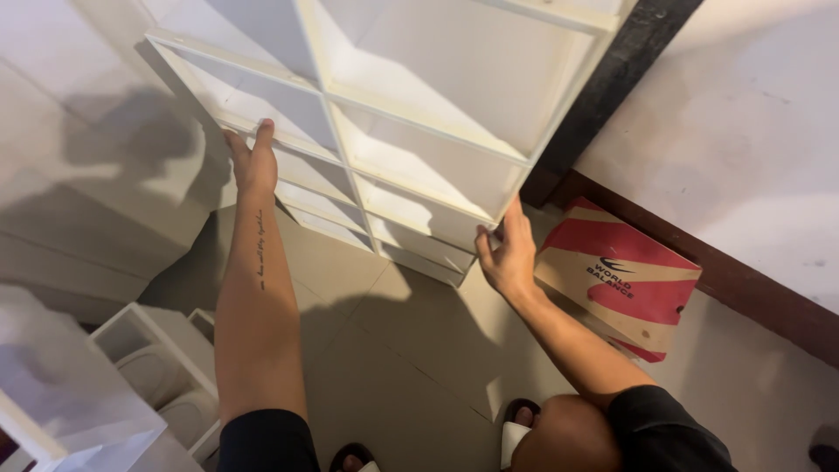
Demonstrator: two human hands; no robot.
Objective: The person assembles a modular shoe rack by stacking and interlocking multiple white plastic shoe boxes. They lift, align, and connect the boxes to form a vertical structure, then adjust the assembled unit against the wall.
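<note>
White shelf unit [411, 131], upper centre of frame, judged rigid, bulky, fairly light; left hand [252, 162] and right hand [505, 253] grip its 2 opposite side edges, the soundest holds.

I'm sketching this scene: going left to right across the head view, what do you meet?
Small white open cubby box → left hand → tall white wooden shelf unit → right hand → red-and-tan cardboard shoebox.

The shelf unit [419, 131] looks like smooth, matt white painted board. The box [620, 280] is plain cardboard with matt red print. The floor [393, 367] is smooth tile with a faint sheen.
</note>
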